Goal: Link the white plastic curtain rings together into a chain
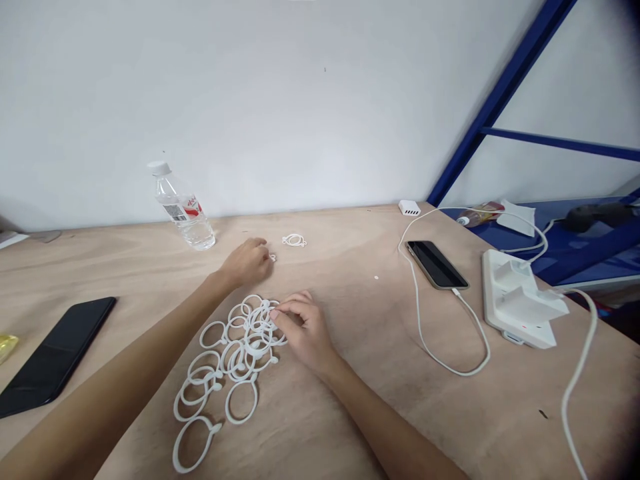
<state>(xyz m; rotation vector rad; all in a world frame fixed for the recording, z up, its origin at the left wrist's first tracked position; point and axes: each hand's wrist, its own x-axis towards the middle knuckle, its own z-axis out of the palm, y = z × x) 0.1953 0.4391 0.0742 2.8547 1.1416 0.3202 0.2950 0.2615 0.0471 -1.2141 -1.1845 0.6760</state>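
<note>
Plywood table edge (340, 209) behind white plastic rings (235, 350)

**Bright, even light, with dark corners and bowed edges**

The scene is bright and evenly lit, and the pale wall (250, 100) looks nearly flat. The light seems soft and diffuse, but its source cannot be seen. Shadows stay faint, only light smudges under the left hand (245, 263), the right hand (305, 330) and the rings (257, 400). A dull sheen lies on the phone (437, 265), and small highlights sit on the bottle (183, 210), without strong glare. The wide lens bows the blue frame (505, 100) and the counter (450, 400) toward the sides. The right-hand corners fall dark. The hands and ring edges look slightly soft.
</note>
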